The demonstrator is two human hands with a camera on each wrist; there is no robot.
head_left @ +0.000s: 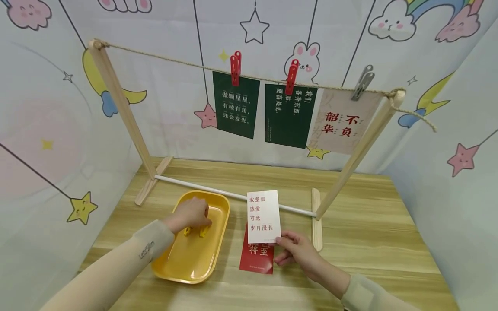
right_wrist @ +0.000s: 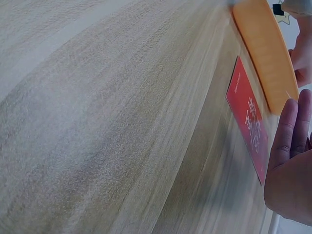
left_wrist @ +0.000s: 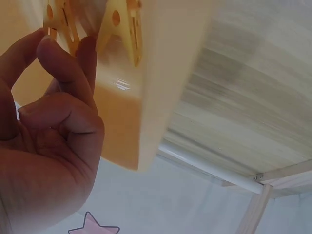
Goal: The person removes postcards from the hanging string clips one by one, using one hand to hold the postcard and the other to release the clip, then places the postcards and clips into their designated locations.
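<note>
Inside the yellow tray [head_left: 186,259], my left hand [head_left: 192,214] reaches down to two yellow clothespins. In the left wrist view its fingertips pinch one yellow clothespin [left_wrist: 61,17], while another clothespin [left_wrist: 119,27] lies beside it. My right hand [head_left: 301,255] holds a white card with red writing [head_left: 263,216] by its lower right corner, thumb on top. That card is raised over a red card [head_left: 256,263] lying on the table and covers its upper part. The right wrist view shows the red card [right_wrist: 248,117] but not the white one.
Behind the tray stands a wooden frame [head_left: 124,108] with a white bottom bar [head_left: 229,193]. Along its twine [head_left: 163,57], red clips [head_left: 292,77] hold two green cards [head_left: 236,106], and a grey clip [head_left: 363,83] holds a pale card [head_left: 342,123].
</note>
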